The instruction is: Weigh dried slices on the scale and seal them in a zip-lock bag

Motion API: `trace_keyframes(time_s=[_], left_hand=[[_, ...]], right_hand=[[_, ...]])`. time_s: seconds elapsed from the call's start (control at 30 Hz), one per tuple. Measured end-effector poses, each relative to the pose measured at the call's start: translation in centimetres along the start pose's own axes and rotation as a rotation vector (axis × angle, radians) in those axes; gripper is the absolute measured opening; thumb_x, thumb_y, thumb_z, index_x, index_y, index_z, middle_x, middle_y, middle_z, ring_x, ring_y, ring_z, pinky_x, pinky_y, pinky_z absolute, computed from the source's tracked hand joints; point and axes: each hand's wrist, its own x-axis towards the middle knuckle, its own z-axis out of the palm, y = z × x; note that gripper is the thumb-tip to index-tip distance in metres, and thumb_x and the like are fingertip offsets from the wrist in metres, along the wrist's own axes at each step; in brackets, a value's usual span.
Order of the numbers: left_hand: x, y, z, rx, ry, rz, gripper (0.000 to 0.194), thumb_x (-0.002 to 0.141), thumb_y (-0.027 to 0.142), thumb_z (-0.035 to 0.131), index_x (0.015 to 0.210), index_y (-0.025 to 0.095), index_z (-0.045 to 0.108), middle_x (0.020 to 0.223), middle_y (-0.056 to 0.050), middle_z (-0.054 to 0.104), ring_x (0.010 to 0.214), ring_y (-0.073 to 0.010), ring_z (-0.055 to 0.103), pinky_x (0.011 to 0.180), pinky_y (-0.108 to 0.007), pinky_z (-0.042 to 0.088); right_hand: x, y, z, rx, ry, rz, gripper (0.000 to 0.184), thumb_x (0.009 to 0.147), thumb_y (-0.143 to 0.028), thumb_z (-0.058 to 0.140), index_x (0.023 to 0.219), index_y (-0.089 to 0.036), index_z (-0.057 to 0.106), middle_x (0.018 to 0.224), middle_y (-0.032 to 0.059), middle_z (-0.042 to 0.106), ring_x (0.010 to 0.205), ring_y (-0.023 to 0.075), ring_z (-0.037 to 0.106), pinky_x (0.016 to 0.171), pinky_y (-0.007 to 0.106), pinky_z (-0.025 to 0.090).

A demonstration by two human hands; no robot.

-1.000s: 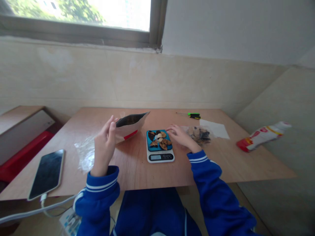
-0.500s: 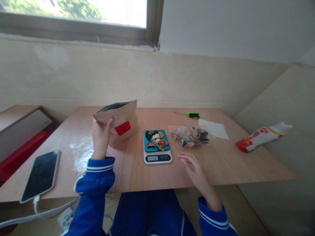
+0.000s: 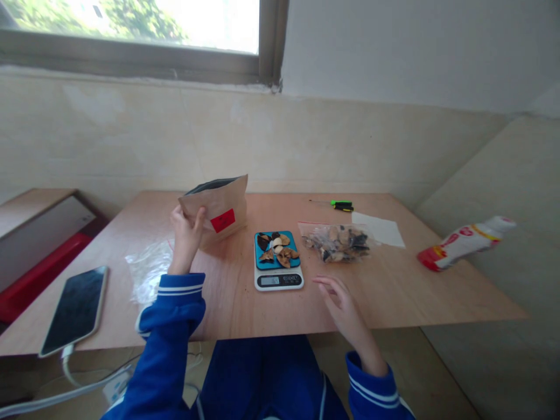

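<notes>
My left hand (image 3: 186, 242) grips the paper bag (image 3: 210, 205); the scale (image 3: 280, 282) sits left of my right hand (image 3: 341, 300), fingers loosely parted.

The left hand (image 3: 187, 242) is raised in a thumb-and-finger grip; the right hand (image 3: 343, 303) is lower and free, fingers loosely bent, pointing inward.

Labels (image 3: 223, 221) and scale digits (image 3: 269, 281) illegible

Dried pieces (image 3: 286, 256) lay on the scale (image 3: 280, 282). From it, the paper bag (image 3: 227, 201) in the left hand (image 3: 187, 240) was at ten o'clock, the phone (image 3: 74, 309) at eight, the plastic bag (image 3: 336, 242) at two, the bottle (image 3: 464, 242) at three, the right hand (image 3: 342, 300) at four.
</notes>
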Motion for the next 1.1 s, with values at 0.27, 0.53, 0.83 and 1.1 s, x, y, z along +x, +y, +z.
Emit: trace_keyframes(time_s=[0.27, 0.53, 0.83, 1.1], left_hand=[[-5.8, -3.5, -4.0, 0.29, -0.013, -0.107, 0.051, 0.075, 0.046, 0.058, 0.113, 0.013, 0.052, 0.123, -0.019, 0.055, 0.129, -0.0375, 0.042, 0.108, -0.053, 0.033], [-9.8, -6.9, -6.6, 0.512, -0.171, -0.231, 0.025, 0.073, 0.037, 0.054, 0.087, 0.018, 0.06, 0.096, -0.016, 0.065, 0.105, -0.0388, 0.059, 0.095, -0.053, 0.043], [-10.6, 0.0, -8.1, 0.472, 0.082, -0.263, 0.047, 0.083, 0.041, 0.052, 0.117, 0.011, 0.065, 0.117, -0.019, 0.068, 0.113, -0.0388, 0.06, 0.097, -0.055, 0.044], [-16.5, 8.5, -4.5, 0.122, 0.18, 0.209, 0.044, 0.094, 0.022, 0.043, 0.136, 0.024, 0.051, 0.132, -0.007, 0.061, 0.123, -0.0216, 0.056, 0.105, -0.039, 0.042]], right_hand=[[0.2, -0.2, 0.5, -0.026, -0.034, -0.007, 0.026, 0.09, -0.039, 0.049, 0.099, -0.026, 0.069, 0.107, 0.0085, 0.067, 0.106, 0.0247, 0.06, 0.096, 0.043, 0.048], [0.1, 0.1, 0.3, -0.043, -0.029, -0.013, 0.027, 0.091, -0.039, 0.047, 0.1, -0.026, 0.069, 0.109, 0.0095, 0.067, 0.108, 0.0259, 0.06, 0.096, 0.045, 0.047], [0.3, -3.6, 1.0, 0.06, -0.07, -0.063, 0.024, 0.093, -0.038, 0.048, 0.098, -0.026, 0.069, 0.112, 0.0084, 0.065, 0.111, 0.024, 0.059, 0.101, 0.043, 0.044], [0.2, -12.5, 5.3, 0.534, -0.208, -0.073, 0.028, 0.097, -0.038, 0.045, 0.118, -0.026, 0.059, 0.115, 0.0054, 0.065, 0.105, 0.0172, 0.062, 0.092, 0.032, 0.05]])
